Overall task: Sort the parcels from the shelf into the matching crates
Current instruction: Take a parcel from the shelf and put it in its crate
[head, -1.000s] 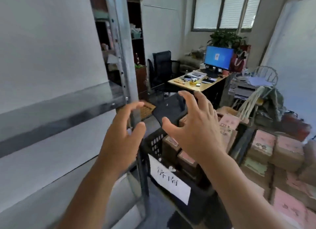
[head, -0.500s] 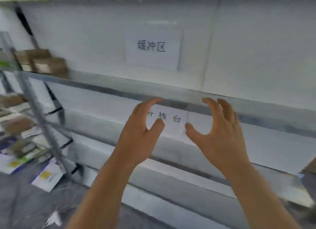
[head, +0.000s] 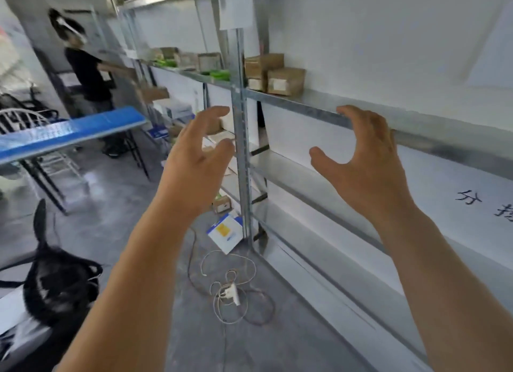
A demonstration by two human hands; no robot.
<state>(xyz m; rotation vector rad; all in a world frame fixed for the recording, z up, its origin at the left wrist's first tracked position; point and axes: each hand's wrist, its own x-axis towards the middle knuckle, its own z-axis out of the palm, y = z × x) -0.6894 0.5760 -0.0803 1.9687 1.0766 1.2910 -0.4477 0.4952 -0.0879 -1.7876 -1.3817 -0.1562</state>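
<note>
Fingers (head: 358, 116) well short of brown parcels (head: 286, 81)

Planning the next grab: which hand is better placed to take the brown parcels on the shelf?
The right hand, probably: it is open and raised just below the shelf holding the brown parcels. The left hand, also open, sits left of the upright post.

Both bare forearms reach forward and up. The left hand (head: 194, 160) and right hand (head: 363, 163) are raised, fingers loosely spread, palms facing, holding nothing.

"分" on white shelf sign (head: 477, 202)
</note>
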